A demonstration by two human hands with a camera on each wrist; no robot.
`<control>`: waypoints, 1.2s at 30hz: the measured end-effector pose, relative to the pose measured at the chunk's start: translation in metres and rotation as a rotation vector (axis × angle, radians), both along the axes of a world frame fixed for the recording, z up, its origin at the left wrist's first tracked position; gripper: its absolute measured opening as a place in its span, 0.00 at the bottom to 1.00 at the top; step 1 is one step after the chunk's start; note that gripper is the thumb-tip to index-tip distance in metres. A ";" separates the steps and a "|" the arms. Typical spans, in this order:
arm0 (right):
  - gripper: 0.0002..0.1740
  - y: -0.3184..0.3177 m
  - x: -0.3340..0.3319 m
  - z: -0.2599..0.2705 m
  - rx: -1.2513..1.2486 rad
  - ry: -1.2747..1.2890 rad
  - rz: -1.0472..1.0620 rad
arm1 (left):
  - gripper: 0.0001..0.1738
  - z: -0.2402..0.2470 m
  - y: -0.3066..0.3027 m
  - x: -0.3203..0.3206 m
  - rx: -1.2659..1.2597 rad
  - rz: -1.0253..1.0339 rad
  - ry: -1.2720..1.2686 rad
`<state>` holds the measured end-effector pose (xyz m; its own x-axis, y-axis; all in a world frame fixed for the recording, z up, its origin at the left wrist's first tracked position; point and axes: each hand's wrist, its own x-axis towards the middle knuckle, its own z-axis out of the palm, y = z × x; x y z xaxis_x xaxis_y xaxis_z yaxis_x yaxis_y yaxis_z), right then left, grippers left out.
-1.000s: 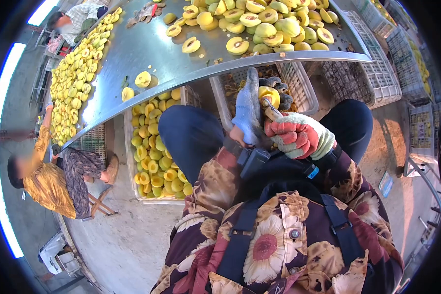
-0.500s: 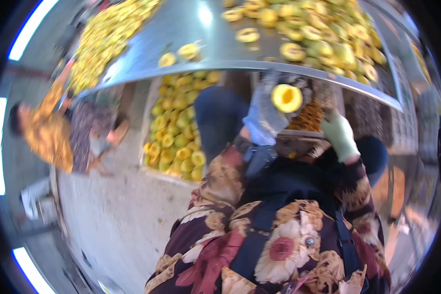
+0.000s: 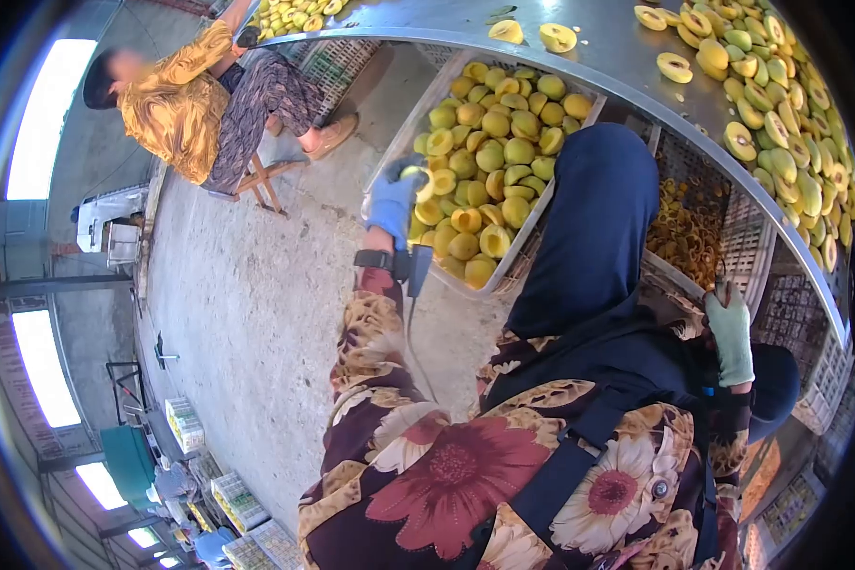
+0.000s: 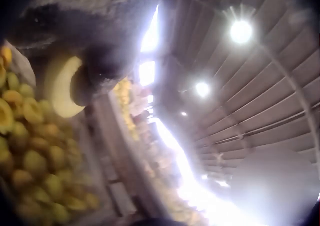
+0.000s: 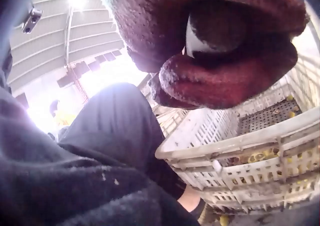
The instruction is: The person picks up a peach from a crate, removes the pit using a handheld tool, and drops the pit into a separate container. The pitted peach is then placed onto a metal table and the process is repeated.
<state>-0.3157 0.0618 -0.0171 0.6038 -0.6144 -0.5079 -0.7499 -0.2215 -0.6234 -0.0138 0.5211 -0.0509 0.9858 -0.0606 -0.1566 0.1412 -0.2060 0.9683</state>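
My left hand [image 3: 392, 201], in a blue-grey glove, reaches out to the near left edge of a crate [image 3: 503, 273] full of halved yellow peaches. It holds a peach half [image 3: 420, 180] at its fingertips. In the left wrist view, the pale cut rim of that peach half [image 4: 64, 93] shows under the dark glove. My right hand [image 3: 729, 332], in a pale glove with red palm coating, is beside the crate of brown scraps [image 3: 679, 204]. Its fingers [image 5: 220, 81] curl round the dark, round-ended handle [image 5: 218, 28] of a pitting tool.
A metal table [image 3: 598, 71] with more peach halves [image 3: 779, 123] runs across the top. My left knee [image 3: 594, 199] stands between the two crates. A seated person [image 3: 176, 104] works farther left on the concrete floor [image 3: 247, 285]. A white crate [image 5: 240, 151] is below the right hand.
My left hand has swung left with the peach half, from the scrap crate to the peach crate. The right hand has come away from the fruit with its tool. The head view has turned left.
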 end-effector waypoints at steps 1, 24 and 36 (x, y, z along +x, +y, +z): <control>0.21 -0.001 0.000 -0.003 -0.015 -0.004 0.030 | 0.21 -0.014 0.001 0.001 0.056 -0.009 -0.036; 0.15 0.002 -0.013 -0.028 -0.247 -0.121 0.305 | 0.23 -0.063 -0.061 0.044 1.000 -0.250 -0.252; 0.10 0.008 -0.010 -0.028 -0.265 -0.142 0.321 | 0.44 -0.080 -0.114 0.036 1.334 -0.342 -0.529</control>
<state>-0.3258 0.0697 -0.0455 0.8378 -0.4822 -0.2561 -0.5278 -0.5954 -0.6057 0.0221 0.4075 -0.1307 0.9126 -0.4003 0.0829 -0.3985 -0.9164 -0.0374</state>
